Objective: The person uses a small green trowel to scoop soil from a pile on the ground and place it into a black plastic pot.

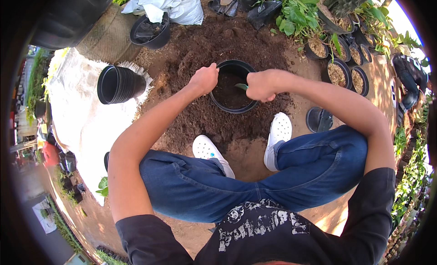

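Observation:
A round black plastic plant pot (234, 109) stands on a spread of dark soil (218, 43), with dark soil inside it. My left hand (206, 79) grips the pot's rim on its left side. Over the right part of the pot, my right hand (263, 85) is closed around a small tool, whose greenish tip (241, 86) points into the pot; its handle is hidden by the fingers, so its kind is unclear.
Stacked black pots (117, 84) lie on a white woven sheet (88, 121) at left. Another black pot (150, 36) and white sacks (181, 8) are at the top. Filled pots (339, 73) and leafy plants (297, 17) stand at upper right. A person (409, 77) bends at far right.

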### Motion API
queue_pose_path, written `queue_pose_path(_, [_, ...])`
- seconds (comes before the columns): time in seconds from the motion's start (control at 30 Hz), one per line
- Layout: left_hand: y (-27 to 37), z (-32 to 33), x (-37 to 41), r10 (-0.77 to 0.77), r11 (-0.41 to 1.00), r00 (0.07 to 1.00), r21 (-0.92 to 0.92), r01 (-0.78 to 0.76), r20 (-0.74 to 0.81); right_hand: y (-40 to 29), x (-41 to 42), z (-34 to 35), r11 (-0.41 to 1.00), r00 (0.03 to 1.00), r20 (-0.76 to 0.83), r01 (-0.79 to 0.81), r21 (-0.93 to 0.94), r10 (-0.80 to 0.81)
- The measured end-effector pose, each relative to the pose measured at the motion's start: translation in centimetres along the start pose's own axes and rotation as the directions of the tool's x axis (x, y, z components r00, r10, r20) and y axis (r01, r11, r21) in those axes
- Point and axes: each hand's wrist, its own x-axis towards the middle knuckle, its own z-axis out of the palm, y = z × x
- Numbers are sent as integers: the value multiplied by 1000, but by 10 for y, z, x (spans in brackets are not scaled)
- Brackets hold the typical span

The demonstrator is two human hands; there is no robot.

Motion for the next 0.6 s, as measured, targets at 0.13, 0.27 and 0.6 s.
queue_pose_path(0.13, [-11, 8, 0, 26, 1000, 998, -8, -27, -62, 28, 0, -24, 880, 1000, 17, -23, 474, 17])
queue_pose_path(0.27, [-13, 7, 3, 43, 999, 997, -28, -45, -70, 26, 0, -3, 976, 873, -460, 78, -204, -165])
queue_pose_path(0.6, [-13, 8, 0, 62, 998, 994, 10, -62, -94, -5, -15, -17, 996, 1000, 2, -26, 81, 26])
